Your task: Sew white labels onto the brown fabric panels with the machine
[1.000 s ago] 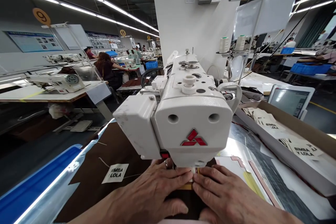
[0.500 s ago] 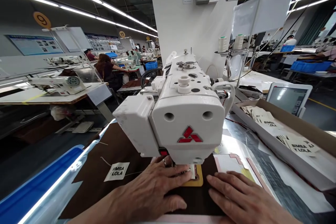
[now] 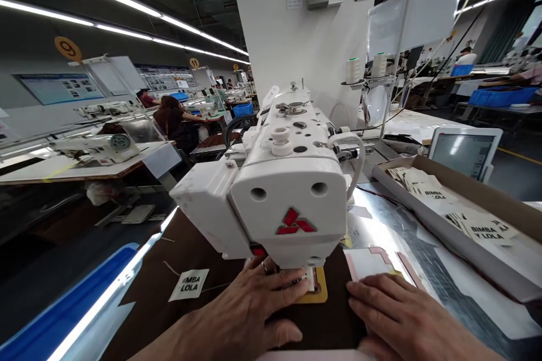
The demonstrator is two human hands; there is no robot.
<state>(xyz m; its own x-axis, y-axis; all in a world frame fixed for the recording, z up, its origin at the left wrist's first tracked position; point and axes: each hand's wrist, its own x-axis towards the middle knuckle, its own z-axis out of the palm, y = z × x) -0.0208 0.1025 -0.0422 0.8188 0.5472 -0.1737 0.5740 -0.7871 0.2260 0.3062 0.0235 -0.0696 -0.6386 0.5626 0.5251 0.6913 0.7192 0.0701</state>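
Note:
My left hand [image 3: 254,304] lies with fingers stretched under the head of a white sewing machine [image 3: 292,197]. Its fingertips press on a white printed label [image 3: 310,279] within a yellow frame [image 3: 322,287], on brown fabric [image 3: 228,265]. The machine's needle is hidden behind its head. To the right, my right hand [image 3: 398,310] rests flat at the fabric's right edge, fingers extended and holding nothing. A second label [image 3: 189,284], printed with black letters, sits on the fabric left of my left hand, with loose thread beside it.
An open cardboard box [image 3: 449,208] with several printed labels stands at right, before a tablet screen [image 3: 461,149]. A blue bin [image 3: 76,304] is at lower left. Thread cones [image 3: 353,70] stand behind. A person [image 3: 169,118] sits at another machine, back left.
My right hand has slid slightly right, away from the yellow frame. My left hand stays on the label. The camera view has shifted a little, so the machine head appears further left.

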